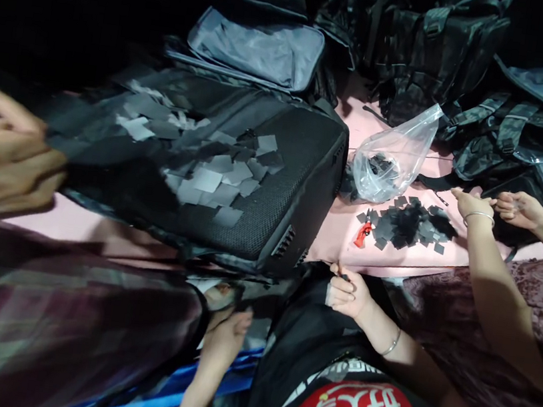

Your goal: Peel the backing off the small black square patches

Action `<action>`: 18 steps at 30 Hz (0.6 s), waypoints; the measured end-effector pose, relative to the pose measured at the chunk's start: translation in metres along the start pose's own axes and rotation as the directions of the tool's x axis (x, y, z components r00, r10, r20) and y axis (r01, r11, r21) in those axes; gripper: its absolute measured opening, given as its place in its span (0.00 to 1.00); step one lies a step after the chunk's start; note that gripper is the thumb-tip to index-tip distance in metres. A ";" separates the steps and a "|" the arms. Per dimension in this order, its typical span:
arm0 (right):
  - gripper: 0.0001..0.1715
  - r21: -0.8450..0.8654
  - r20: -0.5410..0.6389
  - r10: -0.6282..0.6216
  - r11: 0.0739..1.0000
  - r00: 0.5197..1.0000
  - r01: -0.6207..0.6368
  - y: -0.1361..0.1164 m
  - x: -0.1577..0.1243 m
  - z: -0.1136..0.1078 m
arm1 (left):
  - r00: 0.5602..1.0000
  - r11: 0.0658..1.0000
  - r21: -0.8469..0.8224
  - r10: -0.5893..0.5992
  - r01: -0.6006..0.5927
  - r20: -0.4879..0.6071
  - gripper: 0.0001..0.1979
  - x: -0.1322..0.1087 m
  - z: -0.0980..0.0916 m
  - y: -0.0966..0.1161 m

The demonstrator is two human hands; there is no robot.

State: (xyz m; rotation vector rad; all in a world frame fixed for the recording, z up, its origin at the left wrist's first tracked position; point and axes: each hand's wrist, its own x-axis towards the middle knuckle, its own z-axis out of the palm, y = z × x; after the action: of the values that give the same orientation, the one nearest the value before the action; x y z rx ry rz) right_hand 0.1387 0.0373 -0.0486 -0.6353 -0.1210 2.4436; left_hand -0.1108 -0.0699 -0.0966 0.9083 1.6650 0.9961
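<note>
- Here we are, our right hand in the lower middle of the frame, just right of centre, fingers curled and seemingly gripping a small, dark, slim item that is too small to name.
- To handle it well, we want a light, steady pinch near its end, with the wrist relaxed.
- Our left hand is low in the frame, left of our right hand, fingers bent inward; blur hides whether it grips anything, so we cannot tell.
- Right by that left hand lies a pale, printed, flat piece; we do best keeping our fingers loose there so nothing creases.
- Above both hands, mid-frame, sits the large black bag with a mesh-textured panel, thin grey squares scattered over it; sleeves and forearms should stay high to avoid sweeping them off.
- Right of centre, on the pink tabletop, a heap of dark squares lies beside red-handled metal snips; we mind those tips, which seem to point up the frame.
- At far left a co-worker's blurred hand comes close to the bag, so our elbows ought to stay tucked.
</note>
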 end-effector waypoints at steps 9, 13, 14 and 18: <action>0.15 -0.177 0.020 -0.010 0.984 1.000 0.013 0.018 0.004 0.006 | 0.995 0.971 -0.231 0.074 -0.057 0.064 0.13 -0.021 0.100 0.083; 0.20 -0.308 -0.158 -0.189 0.942 0.969 0.133 -0.002 0.002 -0.012 | 0.997 0.959 -0.277 0.032 -0.052 -0.074 0.16 -0.016 0.076 0.076; 0.21 -0.383 -0.215 -0.279 0.906 0.936 0.182 -0.012 0.001 -0.019 | 0.994 0.961 -0.275 0.007 -0.037 -0.110 0.17 -0.015 0.066 0.070; 0.24 -0.662 -0.340 -0.683 0.662 0.647 0.351 -0.074 -0.006 -0.045 | 0.934 0.978 -0.178 -0.165 0.112 -0.318 0.20 -0.011 0.027 0.039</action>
State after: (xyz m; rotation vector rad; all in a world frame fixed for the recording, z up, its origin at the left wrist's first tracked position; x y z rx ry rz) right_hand 0.2038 0.0910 -0.0686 -1.3397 -0.6851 1.5132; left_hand -0.0774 -0.0592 -0.0625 0.5289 1.8688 1.2134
